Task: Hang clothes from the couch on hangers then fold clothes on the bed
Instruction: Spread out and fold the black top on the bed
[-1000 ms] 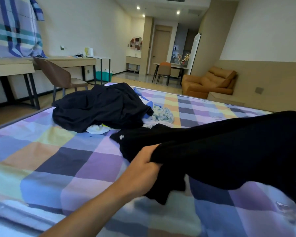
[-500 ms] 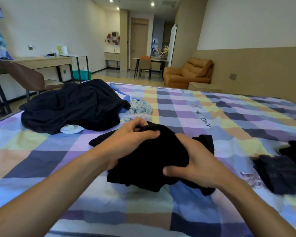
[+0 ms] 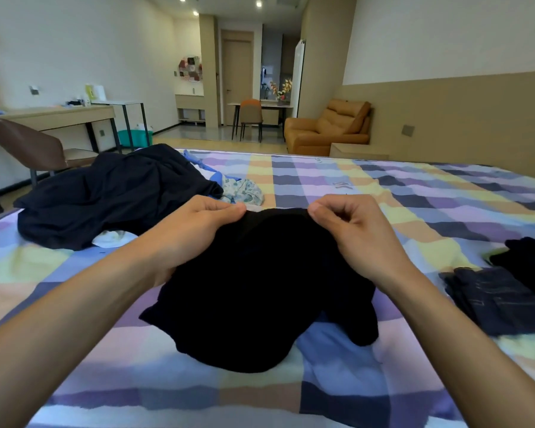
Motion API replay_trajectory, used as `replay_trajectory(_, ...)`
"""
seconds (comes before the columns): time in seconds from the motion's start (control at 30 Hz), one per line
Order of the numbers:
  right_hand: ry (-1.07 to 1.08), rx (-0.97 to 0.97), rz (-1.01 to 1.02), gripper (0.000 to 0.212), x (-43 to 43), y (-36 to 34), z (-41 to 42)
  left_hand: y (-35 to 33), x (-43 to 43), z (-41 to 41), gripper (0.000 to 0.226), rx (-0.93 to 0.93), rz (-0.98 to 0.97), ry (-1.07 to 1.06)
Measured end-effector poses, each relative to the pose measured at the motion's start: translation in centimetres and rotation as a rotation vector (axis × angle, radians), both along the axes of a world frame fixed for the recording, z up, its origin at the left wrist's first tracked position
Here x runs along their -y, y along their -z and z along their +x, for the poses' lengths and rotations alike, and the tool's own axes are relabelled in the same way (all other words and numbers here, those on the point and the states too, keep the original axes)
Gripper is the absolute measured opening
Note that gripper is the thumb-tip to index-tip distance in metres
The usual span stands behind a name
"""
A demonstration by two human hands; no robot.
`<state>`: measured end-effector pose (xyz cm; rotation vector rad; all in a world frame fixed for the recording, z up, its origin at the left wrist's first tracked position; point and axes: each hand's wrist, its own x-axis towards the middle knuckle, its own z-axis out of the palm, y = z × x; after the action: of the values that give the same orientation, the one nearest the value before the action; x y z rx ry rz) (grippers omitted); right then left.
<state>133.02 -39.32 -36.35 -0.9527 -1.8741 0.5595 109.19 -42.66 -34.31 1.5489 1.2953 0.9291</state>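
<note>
**Both hands pinch the top edge of a black garment on the bed**

Black garment (image 3: 260, 288): centre of frame, bunched, lower part lying on the checked bed (image 3: 322, 186), upper edge lifted slightly.

Left hand (image 3: 195, 230): left of centre, fingers (image 3: 229, 208) curled with the thumb, pinching the garment's upper edge. Cloth drapes over the heel of the hand.

Right hand (image 3: 355, 233): right of centre, fingers (image 3: 322, 208) curled tight, pinching the same edge at its right end. The two pinch points are apart, with the edge sagging between them.

Dark clothes pile (image 3: 115, 196): left of frame on the bed, unfolded, with a white item (image 3: 112, 237) showing under its near edge and a pale patterned cloth (image 3: 244, 191) just beside its right end.

Folded dark clothes (image 3: 501, 301): right edge of frame, on the bed, apart from the held garment.

Background: orange couch (image 3: 328, 128) beyond the bed in the upper right; desk (image 3: 59, 117) and brown chair (image 3: 28, 146) at upper left.
</note>
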Motion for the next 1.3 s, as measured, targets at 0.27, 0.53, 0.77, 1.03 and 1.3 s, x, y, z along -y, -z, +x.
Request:
replay_trajectory(0.27,-0.093,0.089,-0.157,0.012,0.7,-1.8,-0.4,-0.9,-0.6,0.1,0.048,-0.013,0.08,0.013)
replay_trajectory(0.53,-0.088,0.223,-0.091,0.025,1.3,-3.1,-3.5,-4.2,0.4,-0.6,0.068,-0.088,0.242,0.106)
replay_trajectory(0.77,-0.156,0.047,-0.122,0.03,2.4,-8.3,-4.1,-3.0,2.1,-1.6,0.045,-0.426,0.452,-0.069)
replay_trajectory(1.03,-0.217,-0.387,-0.52,0.029,2.5,-7.3,-5.9,4.7,-0.3,-0.5,0.012,-0.222,-0.063,-0.172)
replay_trajectory(1.3,0.112,0.582,-0.231,0.041,-1.0,2.8,-4.3,1.5,1.3,0.2,0.028,0.446,-0.263,-0.222)
